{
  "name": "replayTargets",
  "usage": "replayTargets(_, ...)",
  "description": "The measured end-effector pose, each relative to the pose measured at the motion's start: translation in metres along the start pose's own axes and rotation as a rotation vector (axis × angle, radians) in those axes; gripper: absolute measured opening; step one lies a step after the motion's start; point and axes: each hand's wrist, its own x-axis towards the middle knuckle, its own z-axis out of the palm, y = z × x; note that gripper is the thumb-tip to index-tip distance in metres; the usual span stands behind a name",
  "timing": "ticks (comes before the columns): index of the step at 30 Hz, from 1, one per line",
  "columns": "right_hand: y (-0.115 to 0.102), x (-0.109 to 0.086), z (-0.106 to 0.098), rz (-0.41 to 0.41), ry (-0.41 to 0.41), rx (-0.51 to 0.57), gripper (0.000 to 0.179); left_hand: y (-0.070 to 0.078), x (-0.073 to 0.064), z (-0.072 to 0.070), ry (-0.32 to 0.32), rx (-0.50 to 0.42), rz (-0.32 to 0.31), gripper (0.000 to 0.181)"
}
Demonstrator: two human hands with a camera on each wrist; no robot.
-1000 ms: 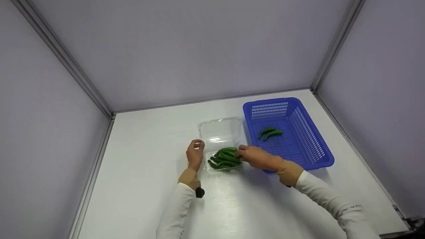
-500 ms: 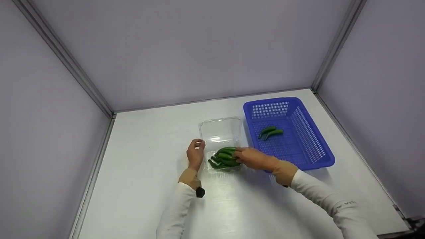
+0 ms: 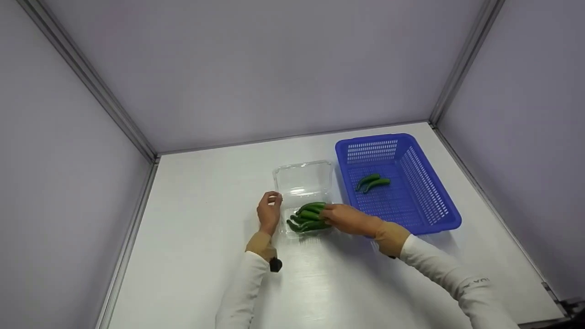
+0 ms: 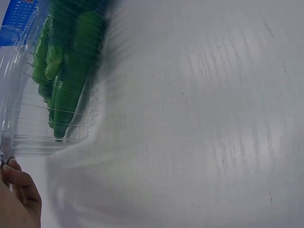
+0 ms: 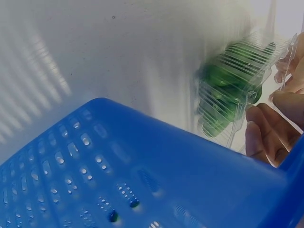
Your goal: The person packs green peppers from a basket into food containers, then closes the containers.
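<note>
My left hand point(image 3: 269, 213) pinches the left edge of a clear plastic clamshell container point(image 3: 303, 176), whose lid stands raised at the back. The left wrist view shows the left hand's fingers point(image 4: 21, 183) at the container's corner. Several green chili peppers point(image 3: 307, 215) lie side by side in the container's base. My right hand point(image 3: 347, 218) reaches over the container's right side, its bent fingers on the ends of the peppers. In the right wrist view its fingers point(image 5: 268, 126) come in at the rim; I cannot tell whether they grip a pepper.
A blue perforated plastic basket point(image 3: 445, 221) stands right of the container, close beside it and under the right forearm. Two green chili peppers point(image 3: 377, 183) lie on its floor. The white table point(image 3: 196, 242) is bounded by grey panels point(image 3: 292, 68) at the back and sides.
My right hand has moved slightly left, from the container's right edge onto the pepper ends. The left hand stays where it was; the two peppers in the basket have not moved.
</note>
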Motion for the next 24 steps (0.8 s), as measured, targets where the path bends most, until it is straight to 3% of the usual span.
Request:
replayTargets(14, 0.003, -0.003, -0.011, 0.001, 0.063, 0.014, 0.017, -0.001, 0.001, 0.001, 0.003, 0.014, -0.017, 0.009)
replayTargets(24, 0.006, -0.011, -0.035, 0.082, 0.055, 0.038, 0.019, 0.001, 0.001, 0.001, -0.002, 0.012, -0.04, 0.01)
